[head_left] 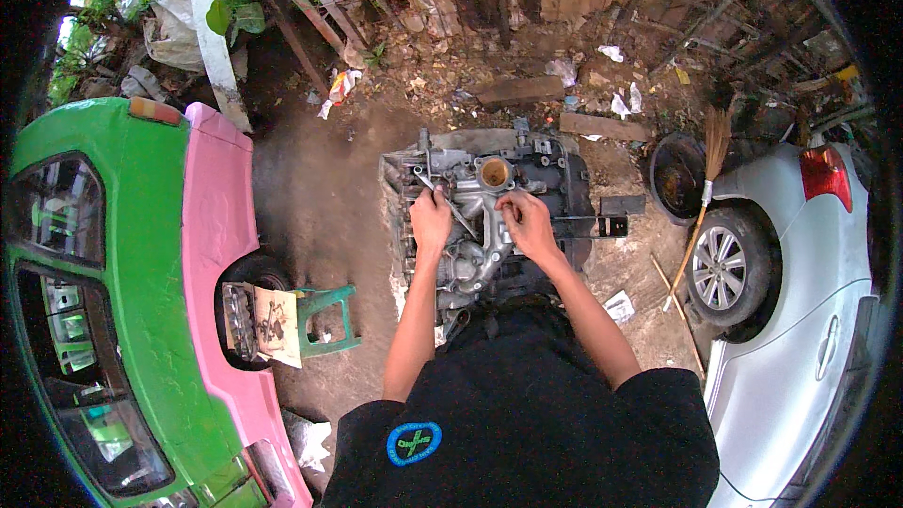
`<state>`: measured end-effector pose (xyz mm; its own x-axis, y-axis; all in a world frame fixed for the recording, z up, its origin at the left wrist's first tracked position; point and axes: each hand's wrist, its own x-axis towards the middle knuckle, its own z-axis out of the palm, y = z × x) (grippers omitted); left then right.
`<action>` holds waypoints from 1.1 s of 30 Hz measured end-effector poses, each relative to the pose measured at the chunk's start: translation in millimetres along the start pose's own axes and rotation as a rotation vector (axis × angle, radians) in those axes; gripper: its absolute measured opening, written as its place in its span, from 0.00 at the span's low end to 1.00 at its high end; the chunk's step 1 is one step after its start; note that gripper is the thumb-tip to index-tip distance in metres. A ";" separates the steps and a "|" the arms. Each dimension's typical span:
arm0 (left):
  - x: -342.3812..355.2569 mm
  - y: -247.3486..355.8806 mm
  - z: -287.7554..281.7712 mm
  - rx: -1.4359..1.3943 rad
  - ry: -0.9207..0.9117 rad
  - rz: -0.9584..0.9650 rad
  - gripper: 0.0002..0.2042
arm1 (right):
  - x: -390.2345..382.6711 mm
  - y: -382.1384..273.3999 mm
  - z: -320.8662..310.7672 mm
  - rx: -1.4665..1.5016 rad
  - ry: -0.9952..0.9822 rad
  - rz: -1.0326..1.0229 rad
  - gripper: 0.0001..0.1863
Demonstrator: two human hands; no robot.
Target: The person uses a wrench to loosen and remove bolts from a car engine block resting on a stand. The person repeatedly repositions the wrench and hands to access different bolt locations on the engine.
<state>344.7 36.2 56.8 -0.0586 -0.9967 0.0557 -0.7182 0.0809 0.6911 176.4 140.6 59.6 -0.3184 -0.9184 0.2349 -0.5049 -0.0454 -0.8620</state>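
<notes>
An engine [482, 268] with a grey metal manifold [493, 235] lies in front of me. A round opening [495, 172] with a brownish inside tops the manifold at the far side. My left hand [431, 221] is closed around a long silver wrench [459, 214], which slants across the engine's left part. Over the manifold's right side, my right hand [529, 226] has its fingers pinched together close to the metal. Whatever sits between those fingertips is too small to make out. Both forearms reach over the engine's near edge.
To the left stands a green and pink car [141, 198], beside a green stool [329, 325] bearing cardboard and metal parts. A silver car [800, 320], a broom [715, 155] and a black tub [675, 179] are on the right. Planks [602, 126] and litter lie beyond the engine.
</notes>
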 end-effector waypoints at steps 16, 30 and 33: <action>-76.0 -8.9 -27.8 -0.376 0.206 -0.005 0.08 | -1.8 -3.3 -5.6 0.013 -0.033 0.005 0.05; -113.2 -8.7 -21.6 -0.364 0.167 0.062 0.06 | -0.2 -1.0 -2.6 -0.008 -0.051 0.065 0.04; -114.2 -6.7 -21.5 -0.363 0.175 0.049 0.07 | -0.7 0.0 -1.9 0.011 -0.032 0.037 0.04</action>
<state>371.1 149.5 61.2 0.0549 -0.9793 0.1948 -0.4242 0.1538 0.8924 175.0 142.0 60.3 -0.3109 -0.9316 0.1883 -0.4842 -0.0153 -0.8748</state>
